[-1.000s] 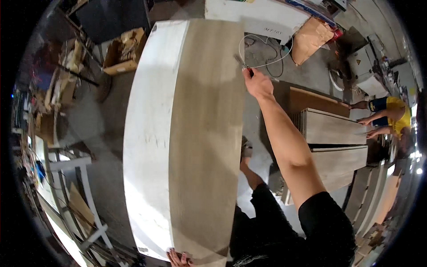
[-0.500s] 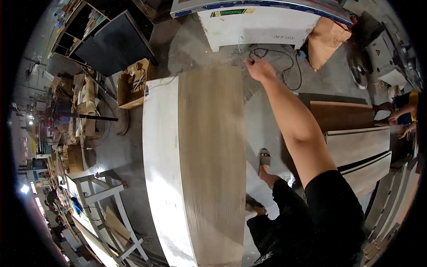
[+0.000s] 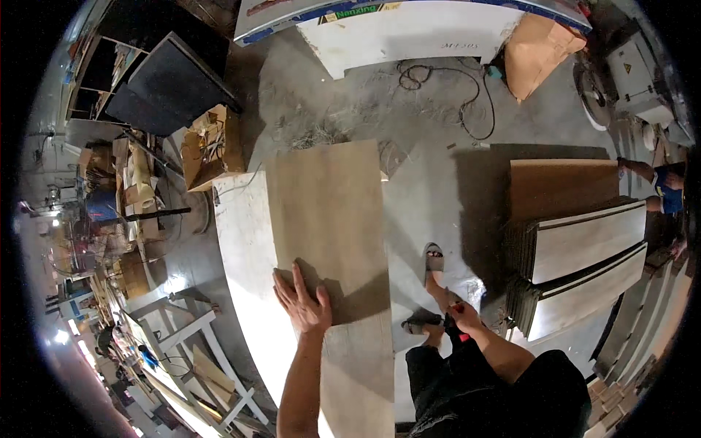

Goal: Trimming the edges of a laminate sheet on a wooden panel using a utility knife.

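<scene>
Lying flat across the middle of the head view, a long wood-toned board rests on or against a white board that shows along its left side; the far end points away from the wearer, and a paler wood-toned stretch begins nearer the body, though whether that is a separate piece I cannot tell. The left hand is palm down on the board's left half, its grip spread, fingers pointing away and parted, pinching nothing. The right hand hangs near the person's legs, well apart from the board, its grip curled around a red-and-black object, mostly hidden by the hand. Just below it are the person's sandalled feet on the grey floor. To the right, two stacks of pale panels stand side by side, with a brown board beyond them and a co-worker partly visible at the rim. Farther off stands a white machine base, a dark cable coiled before it and a brown paper sack beside it. Left of the board's far end sits an open cardboard box.
</scene>
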The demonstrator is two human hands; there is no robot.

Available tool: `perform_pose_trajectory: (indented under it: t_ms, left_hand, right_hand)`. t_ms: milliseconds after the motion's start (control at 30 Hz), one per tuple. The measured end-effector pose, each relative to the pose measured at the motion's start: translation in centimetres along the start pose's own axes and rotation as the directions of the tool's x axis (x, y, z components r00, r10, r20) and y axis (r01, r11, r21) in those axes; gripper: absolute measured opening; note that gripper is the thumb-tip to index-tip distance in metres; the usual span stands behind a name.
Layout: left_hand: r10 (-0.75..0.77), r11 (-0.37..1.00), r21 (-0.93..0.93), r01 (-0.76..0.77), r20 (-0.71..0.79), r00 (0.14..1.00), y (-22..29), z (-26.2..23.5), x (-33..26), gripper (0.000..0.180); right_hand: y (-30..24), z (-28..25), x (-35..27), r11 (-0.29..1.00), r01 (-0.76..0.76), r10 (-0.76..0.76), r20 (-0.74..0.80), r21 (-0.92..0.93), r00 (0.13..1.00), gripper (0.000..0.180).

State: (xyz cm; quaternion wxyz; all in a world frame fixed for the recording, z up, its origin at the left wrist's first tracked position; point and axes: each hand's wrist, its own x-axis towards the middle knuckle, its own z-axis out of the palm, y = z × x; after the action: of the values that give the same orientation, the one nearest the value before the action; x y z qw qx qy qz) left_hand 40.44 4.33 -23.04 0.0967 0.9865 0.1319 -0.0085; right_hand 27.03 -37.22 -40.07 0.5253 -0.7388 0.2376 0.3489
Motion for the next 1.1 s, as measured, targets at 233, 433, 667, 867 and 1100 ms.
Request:
perform_pose_trajectory:
  t_ms: [233,433,667,867,1100]
  left_hand:
    - [-0.027,0.996,-0.086,0.024,-0.038,0.999,0.6,0.5,0.6,0.068]
    - [-0.013,0.994,-0.109,0.006,-0.064,0.998,0.2,0.6,0.6,0.065]
    - [-0.009,0.994,-0.111,0.0,-0.083,0.997,-0.2,1.2,0.4,0.065]
    - [-0.031,0.996,-0.086,0.025,-0.07,0.997,-0.8,1.0,0.0,0.066]
    - [0.011,0.995,-0.098,-0.018,-0.076,0.997,0.2,0.5,0.6,0.065]
  right_hand:
    - [-17.5,1.4,8.9,0.916,0.195,-0.17,-0.1,0.351,0.98,0.027]
    - [-34.6,0.0,12.4,0.615,0.782,-0.785,-0.172,-0.097,0.595,0.012]
    - [-42.6,-1.5,19.0,0.065,0.573,-0.995,-0.008,-0.817,0.101,0.03]
    - [-40.8,-0.6,18.6,0.07,0.634,-0.989,0.032,-0.77,0.148,0.036]
    - [-43.4,-1.7,21.6,0.088,0.594,-0.99,-0.001,-0.8,0.144,0.036]
